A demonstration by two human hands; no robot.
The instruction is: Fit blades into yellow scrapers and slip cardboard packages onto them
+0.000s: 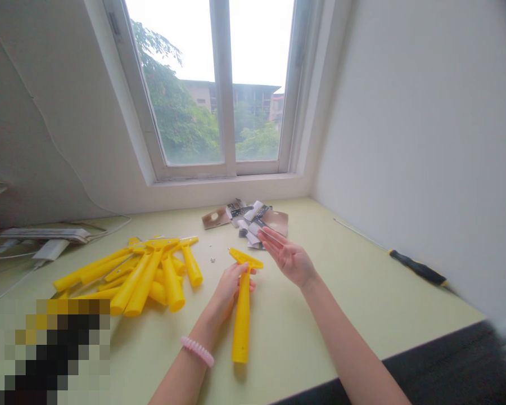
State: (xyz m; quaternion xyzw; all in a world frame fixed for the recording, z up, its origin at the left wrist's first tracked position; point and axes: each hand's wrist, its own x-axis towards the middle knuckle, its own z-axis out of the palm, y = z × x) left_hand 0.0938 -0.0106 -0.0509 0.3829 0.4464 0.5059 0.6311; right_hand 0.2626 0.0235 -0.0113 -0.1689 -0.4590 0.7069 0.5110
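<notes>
My left hand (231, 284) is closed around the neck of a yellow scraper (242, 320), just below its wide T-shaped head. The scraper's long handle points down toward me. To the right of the scraper head, my right hand (290, 260) is raised with the palm turned up and the fingers stretched out, and I see nothing in it. Beyond its fingertips lies a heap of printed card pieces (257, 216). At the left, a pile of similar yellow scrapers (152, 270) rests on the table. Tiny metal pieces (212, 260) lie between the pile and the held scraper.
A screwdriver (417, 269) with a black and yellow handle lies along the right wall. A white power strip (50, 252) with cables sits at the back left of the pale table (388, 315). Behind stands a window (223, 84). The lower-left corner is pixelated.
</notes>
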